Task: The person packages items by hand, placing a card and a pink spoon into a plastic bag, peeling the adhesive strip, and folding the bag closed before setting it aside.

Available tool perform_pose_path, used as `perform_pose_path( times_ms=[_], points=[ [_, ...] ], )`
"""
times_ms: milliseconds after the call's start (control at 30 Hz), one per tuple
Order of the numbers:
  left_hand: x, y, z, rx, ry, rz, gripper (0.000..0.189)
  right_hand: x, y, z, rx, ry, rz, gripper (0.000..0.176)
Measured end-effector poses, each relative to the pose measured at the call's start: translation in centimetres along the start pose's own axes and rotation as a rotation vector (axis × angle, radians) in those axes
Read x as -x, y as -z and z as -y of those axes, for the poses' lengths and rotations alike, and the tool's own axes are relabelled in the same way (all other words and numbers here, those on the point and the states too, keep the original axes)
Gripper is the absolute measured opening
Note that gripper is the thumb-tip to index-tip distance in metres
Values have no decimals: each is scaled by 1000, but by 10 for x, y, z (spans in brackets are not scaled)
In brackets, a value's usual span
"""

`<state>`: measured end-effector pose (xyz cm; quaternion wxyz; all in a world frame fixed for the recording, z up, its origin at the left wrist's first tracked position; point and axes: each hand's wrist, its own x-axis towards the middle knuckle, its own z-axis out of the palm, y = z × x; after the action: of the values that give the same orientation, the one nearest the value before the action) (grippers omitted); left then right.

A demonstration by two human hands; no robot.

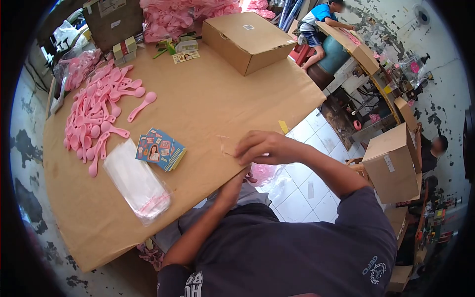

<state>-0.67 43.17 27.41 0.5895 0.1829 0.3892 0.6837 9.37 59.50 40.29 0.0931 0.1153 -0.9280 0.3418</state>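
My right hand [262, 147] is at the table's front edge, its fingers bent and pressed together; what is between them, if anything, I cannot make out. A thin strip [225, 145] lies on the brown paper by its fingertips. My left hand [243, 177] is just below the edge, under the right one, with its fingers mostly hidden. Something pink in clear plastic [264, 173] shows beyond it. To the left lie a stack of blue printed cards [161, 148], a sheaf of clear plastic bags [136, 180] and a heap of pink spoons [94, 106].
A closed cardboard box [247, 39] stands at the table's far side, near a large pile of pink pieces [183, 17]. Small printed boxes [124, 49] sit at the back left. Another person [319, 24] works at a bench; a carton [393, 163] stands at right.
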Motion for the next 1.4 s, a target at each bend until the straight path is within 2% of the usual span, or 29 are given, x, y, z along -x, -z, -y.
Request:
perform_pose_path(
  times_ms=[67,100,200,233,400,467,500,533,700,733,800,867,933,1000,1033,1067,1133,1267,1333,1367,1400],
  points=[
    [3,-2,-2,42,12,-13,18,15,4,15,116,-95,-16,20],
    [4,-1,-2,42,12,-12,18,21,1,20,150,-81,-76,19],
    [4,-3,-5,43,28,-15,15,39,-5,38,220,-189,-68,20],
    [5,-4,-8,13,35,-23,15,43,-5,43,249,-217,-17,16],
    [7,-11,-9,-31,0,-80,14,56,-15,39,411,-195,32,22],
    [6,-11,-7,-174,-10,-57,14,56,-10,45,452,-271,19,23],
    [7,-14,-10,-165,-64,-32,16,52,-7,53,384,-377,-62,22],
    [8,-17,-12,-162,-54,-40,16,49,-3,58,381,-386,-147,22],
    [6,-14,-9,-212,-101,-34,18,49,12,53,444,-412,-192,20],
    [6,-12,-8,-218,-109,-31,18,43,16,57,401,-512,-290,17],
    [6,-11,-6,-190,-68,-36,18,32,20,51,309,-556,-447,18],
    [5,-10,-6,-167,-34,-38,19,23,16,39,247,-529,-428,25],
    [4,-8,-6,-153,-53,-12,20,4,2,30,276,-315,-343,36],
    [5,-11,-8,-155,-67,-44,19,-16,-11,29,228,-216,-179,45],
    [6,-12,-8,-156,-80,-69,18,-25,-16,27,320,-137,-106,49],
    [7,-13,-6,-157,-79,-72,18,-29,-20,26,317,-136,-106,49],
    [6,-11,0,-77,-94,-69,22,-31,-27,21,497,-85,54,53],
    [-1,-4,5,-119,-62,-41,26,-7,-14,21,423,-210,33,54],
    [-1,-9,-2,-200,21,-117,17,13,-3,37,384,-359,-70,49],
    [0,-12,-6,-197,25,-116,17,22,3,46,383,-363,-68,49],
    [0,-14,-11,-202,-1,-110,15,31,10,58,293,-449,-18,42]
  ],
)
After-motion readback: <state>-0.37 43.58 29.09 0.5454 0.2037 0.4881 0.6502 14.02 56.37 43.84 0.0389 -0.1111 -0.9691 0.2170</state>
